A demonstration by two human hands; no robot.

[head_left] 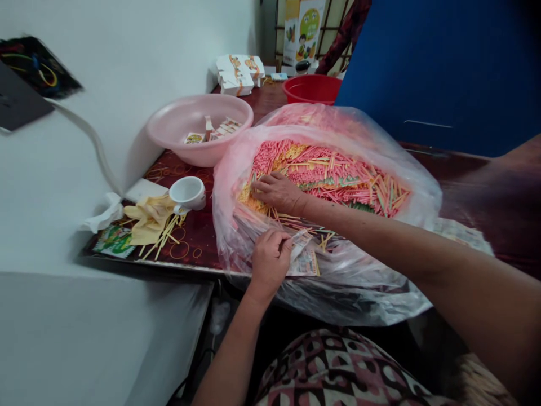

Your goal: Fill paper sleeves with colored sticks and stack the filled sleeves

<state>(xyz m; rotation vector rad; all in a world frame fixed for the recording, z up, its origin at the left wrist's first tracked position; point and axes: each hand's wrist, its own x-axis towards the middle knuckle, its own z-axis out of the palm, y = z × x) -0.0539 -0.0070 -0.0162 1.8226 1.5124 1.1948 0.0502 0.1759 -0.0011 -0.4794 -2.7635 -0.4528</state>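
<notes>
A clear plastic bag (230,225) lies wide open on the table, full of thin pink, yellow and green sticks (333,163). My right hand (279,193) rests palm down on the yellow sticks at the bag's left side, fingers stretched out and slightly bent. Nearer to me, my left hand (273,258) is closed in a pinch on the top of a small printed plastic packet (306,260). The packet lies over the bag's front edge. Some loose sticks lie between my two hands.
A pink basin (158,127) with small packets stands at the back left, near a white cup (187,194), yellow gloves (150,217) and rubber bands. Behind are white boxes (239,73) and a red basin (313,87). A blue panel (422,73) stands right; a person's sleeve (344,36) shows behind.
</notes>
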